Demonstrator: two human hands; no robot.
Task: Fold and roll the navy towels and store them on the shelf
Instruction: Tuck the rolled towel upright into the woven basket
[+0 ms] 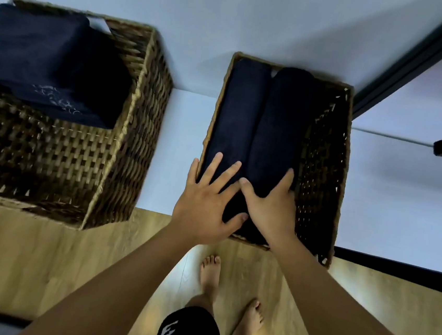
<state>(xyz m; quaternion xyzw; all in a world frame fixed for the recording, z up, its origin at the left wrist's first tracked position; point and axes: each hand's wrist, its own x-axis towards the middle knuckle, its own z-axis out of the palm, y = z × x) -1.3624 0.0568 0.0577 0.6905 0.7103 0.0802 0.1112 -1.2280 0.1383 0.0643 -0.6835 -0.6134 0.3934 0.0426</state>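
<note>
Two rolled navy towels lie side by side in a shallow wicker basket [324, 161] on the white shelf [188, 125]. My left hand [205, 201] lies flat with spread fingers on the near end of the left roll [237, 109]. My right hand [270, 202] grips the near end of the right roll [282, 119], thumb on one side and fingers on the other. The right part of that basket holds no towel. A taller wicker basket [79, 152] at the left holds loose navy towels [40, 61].
The shelf has a black frame [416, 59] at the right and a black front edge [394, 273]. Below it is a wooden floor [41, 257], where my bare feet stand. White shelf surface shows between the two baskets.
</note>
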